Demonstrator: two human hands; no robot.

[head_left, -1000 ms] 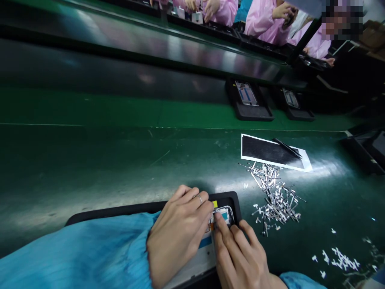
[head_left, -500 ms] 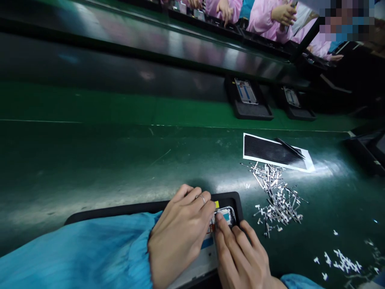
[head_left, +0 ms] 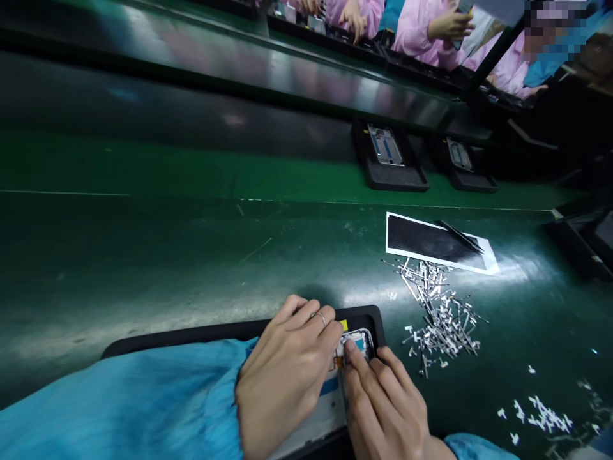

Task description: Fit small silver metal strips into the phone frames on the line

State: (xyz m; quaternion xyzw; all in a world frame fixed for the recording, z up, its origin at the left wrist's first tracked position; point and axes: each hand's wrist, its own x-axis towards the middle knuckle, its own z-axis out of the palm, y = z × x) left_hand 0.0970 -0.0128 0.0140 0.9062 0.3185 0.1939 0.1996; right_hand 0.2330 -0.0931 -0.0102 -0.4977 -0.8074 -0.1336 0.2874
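Note:
A phone frame with blue strips and a silvery rim lies in a black tray at the bottom middle. My left hand, with a ring on one finger, arches over the frame's upper left part. Its fingers are bent and close together, and the fingertips are hidden, so what they pinch does not show. Along the frame's right side rests my right hand, fingers closed together against its edge, with a fingertip at the upper part. A small orange piece shows between the hands. Beside them sits a yellow tab.
Right of the tray lies a pile of thin silvery strips. Behind it, tweezers rest on a black-and-white sheet. White scraps are scattered lower right. Two trays hold phone frames. Co-workers in pink sleeves work opposite.
The two far trays have shifted slightly left. My hands stay almost still at the phone frame, with only a slight shift of the right fingers. A co-worker's hand opposite has turned the thing it holds.

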